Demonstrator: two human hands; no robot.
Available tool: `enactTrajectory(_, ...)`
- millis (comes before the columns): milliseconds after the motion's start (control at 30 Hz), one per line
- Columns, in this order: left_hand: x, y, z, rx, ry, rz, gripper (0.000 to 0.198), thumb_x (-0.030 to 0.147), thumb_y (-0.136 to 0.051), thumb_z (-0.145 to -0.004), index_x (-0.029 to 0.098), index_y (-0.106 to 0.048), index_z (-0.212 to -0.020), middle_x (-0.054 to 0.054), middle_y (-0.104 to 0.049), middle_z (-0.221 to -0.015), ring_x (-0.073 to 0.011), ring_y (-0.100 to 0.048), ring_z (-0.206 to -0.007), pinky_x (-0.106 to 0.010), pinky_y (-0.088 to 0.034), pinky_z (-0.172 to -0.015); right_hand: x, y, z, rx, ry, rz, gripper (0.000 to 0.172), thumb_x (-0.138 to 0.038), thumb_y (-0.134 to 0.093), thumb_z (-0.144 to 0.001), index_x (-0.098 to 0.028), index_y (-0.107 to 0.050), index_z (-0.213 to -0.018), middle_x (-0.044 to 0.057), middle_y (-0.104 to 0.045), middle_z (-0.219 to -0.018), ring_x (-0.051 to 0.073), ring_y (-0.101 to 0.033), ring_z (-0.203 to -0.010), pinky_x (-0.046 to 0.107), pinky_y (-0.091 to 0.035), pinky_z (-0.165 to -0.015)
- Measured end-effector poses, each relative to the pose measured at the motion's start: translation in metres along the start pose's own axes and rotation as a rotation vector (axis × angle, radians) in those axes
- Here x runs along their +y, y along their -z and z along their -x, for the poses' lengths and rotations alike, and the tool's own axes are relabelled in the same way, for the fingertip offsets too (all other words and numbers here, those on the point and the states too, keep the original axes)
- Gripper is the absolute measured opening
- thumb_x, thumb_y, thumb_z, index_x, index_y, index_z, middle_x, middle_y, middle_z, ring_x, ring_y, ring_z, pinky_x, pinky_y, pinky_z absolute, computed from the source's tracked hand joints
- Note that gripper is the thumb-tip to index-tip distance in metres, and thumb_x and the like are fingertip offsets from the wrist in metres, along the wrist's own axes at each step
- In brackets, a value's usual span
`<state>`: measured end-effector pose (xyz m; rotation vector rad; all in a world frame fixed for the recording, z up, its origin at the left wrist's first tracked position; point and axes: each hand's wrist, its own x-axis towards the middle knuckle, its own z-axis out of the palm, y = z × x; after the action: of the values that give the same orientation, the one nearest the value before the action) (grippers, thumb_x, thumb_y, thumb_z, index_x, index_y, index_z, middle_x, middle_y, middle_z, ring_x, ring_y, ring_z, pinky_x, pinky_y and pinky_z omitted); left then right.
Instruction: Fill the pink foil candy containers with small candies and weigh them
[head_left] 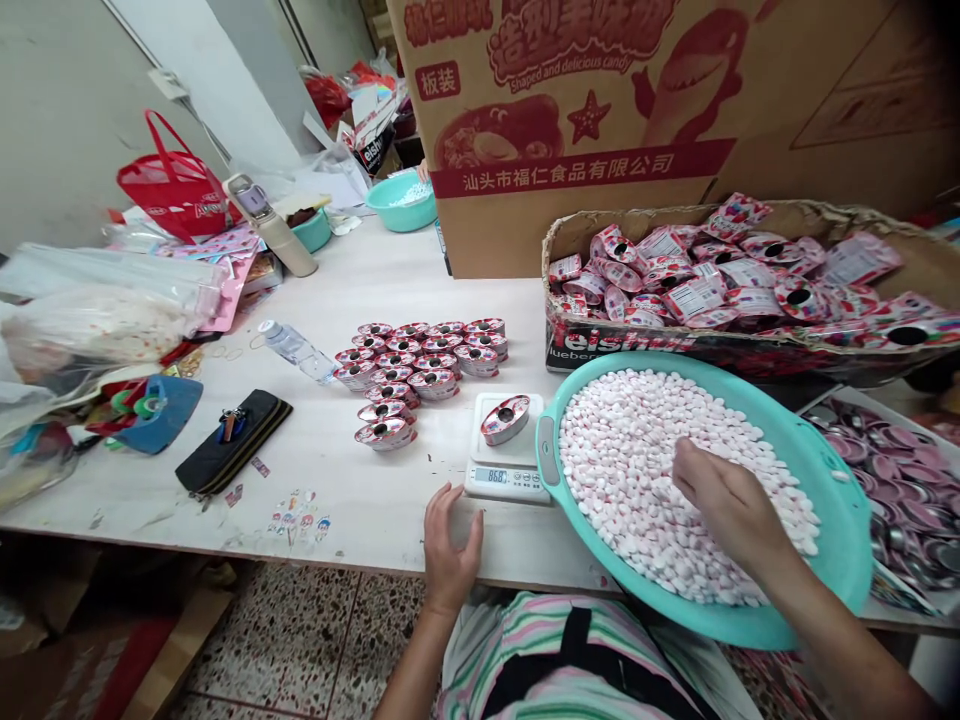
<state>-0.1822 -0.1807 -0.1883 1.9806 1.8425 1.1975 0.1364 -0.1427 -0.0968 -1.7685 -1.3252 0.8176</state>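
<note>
On my feed the right hand (731,505) and the left hand (450,545) are well apart. The right hand is down among the pink-and-white candies (637,470) heaped in a teal plastic basin (844,510), its fingertips pressed into the pile; I can't tell whether it has picked any up. The left hand lies open and empty on the near edge of the white table (352,520), fingers spread, just beside a digital scale (499,477) carrying one foil candy cup (505,420). Left of the scale, more foil cups (433,384) stand in loose rows. Beyond the basin, a cardboard tray (645,212) is piled with pink-wrapped packs (694,298), and to its right I see a heap of shiny pink-and-silver cups (900,490).
</note>
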Motion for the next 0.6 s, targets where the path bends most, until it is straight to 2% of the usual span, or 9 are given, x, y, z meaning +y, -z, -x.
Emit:
enactTrajectory(133,-0.002,0.000,0.002,0.034,-0.015,0.009,0.038,0.020,-0.058,-0.085,0.019,-0.049,-0.122,-0.011,-0.057,-0.118,-0.0249,-0.051,-0.119,-0.047,-0.045,-0.100,-0.047,-0.026,-0.028,-0.268,0.216,0.134,0.035,-0.038,-0.031,-0.091,-0.023,-0.038,-0.060,-0.001,-0.044,-0.056,0.014,-0.041,-0.055,0.027,-0.033,-0.053)
enactTrajectory(200,-0.002,0.000,0.003,0.052,-0.023,0.014,0.038,0.020,-0.058,-0.085,0.019,-0.049,-0.122,-0.011,-0.058,-0.118,-0.0249,-0.051,-0.118,-0.047,-0.046,-0.100,-0.072,-0.042,-0.041,-0.351,0.329,0.231,0.033,-0.033,-0.030,-0.091,-0.022,-0.039,-0.061,-0.001,-0.046,-0.059,0.015,-0.042,-0.058,0.027,-0.032,-0.056)
enactTrajectory(300,-0.003,0.001,0.004,0.059,-0.033,0.022,0.039,0.019,-0.057,-0.085,0.019,-0.049,-0.123,-0.011,-0.058,-0.117,-0.0247,-0.051,-0.119,-0.046,-0.046,-0.099,-0.098,-0.066,-0.058,-0.448,0.423,0.324,0.028,-0.033,-0.034,-0.090,-0.022,-0.049,-0.070,-0.001,-0.052,-0.064,0.014,-0.047,-0.063,0.026,-0.031,-0.060)
enactTrajectory(467,-0.003,0.002,0.007,0.072,-0.062,0.030,0.041,0.016,-0.058,-0.084,0.018,-0.048,-0.123,-0.011,-0.059,-0.115,-0.0242,-0.050,-0.119,-0.045,-0.047,-0.099,-0.113,-0.099,-0.069,-0.547,0.493,0.369,0.026,-0.033,-0.045,-0.087,-0.019,-0.068,-0.087,-0.001,-0.058,-0.063,0.014,-0.049,-0.061,0.025,-0.029,-0.059)
enactTrajectory(600,-0.003,0.002,0.009,0.082,-0.072,0.037,0.041,0.015,-0.058,-0.083,0.018,-0.048,-0.123,-0.011,-0.059,-0.114,-0.0239,-0.050,-0.120,-0.044,-0.048,-0.099,-0.118,-0.112,-0.068,-0.546,0.489,0.366,0.026,-0.033,-0.053,-0.083,-0.018,-0.072,-0.093,-0.002,-0.053,-0.058,0.012,-0.046,-0.056,0.024,-0.027,-0.056)
